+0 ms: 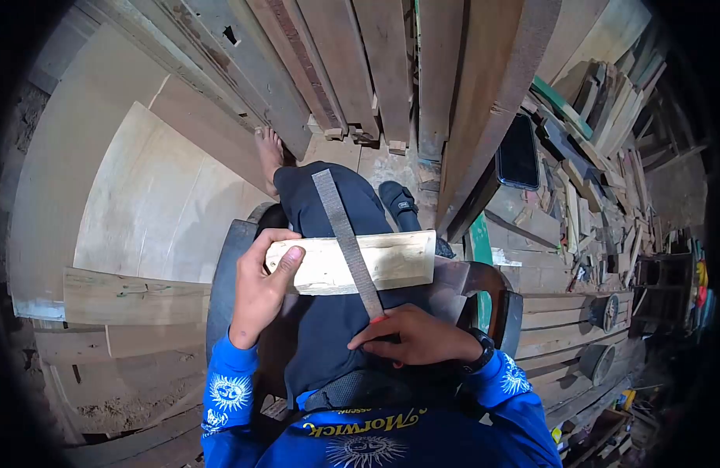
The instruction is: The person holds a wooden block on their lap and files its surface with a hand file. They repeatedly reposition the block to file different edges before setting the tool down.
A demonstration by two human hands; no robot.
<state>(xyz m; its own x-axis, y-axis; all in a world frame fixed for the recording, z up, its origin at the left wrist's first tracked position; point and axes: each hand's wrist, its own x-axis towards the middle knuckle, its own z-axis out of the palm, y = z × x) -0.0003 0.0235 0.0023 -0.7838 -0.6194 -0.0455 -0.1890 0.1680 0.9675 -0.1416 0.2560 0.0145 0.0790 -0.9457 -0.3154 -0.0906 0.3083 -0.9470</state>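
A pale block of wood lies across my lap, longer side running left to right. My left hand grips its left end, thumb on top and fingers behind the far edge. A flat metal rasp with a rough toothed face crosses over the block at a slant, its tip pointing away from me. My right hand is closed around the rasp's red handle, close to my body; most of the handle is hidden by the fingers. The rasp's blade appears to rest on the wood's upper face.
Long planks stand ahead of my feet. A smartphone sits on a wooden surface to the right, beside a heap of wood offcuts. Wide boards lie at the left. A black sandal is on the floor.
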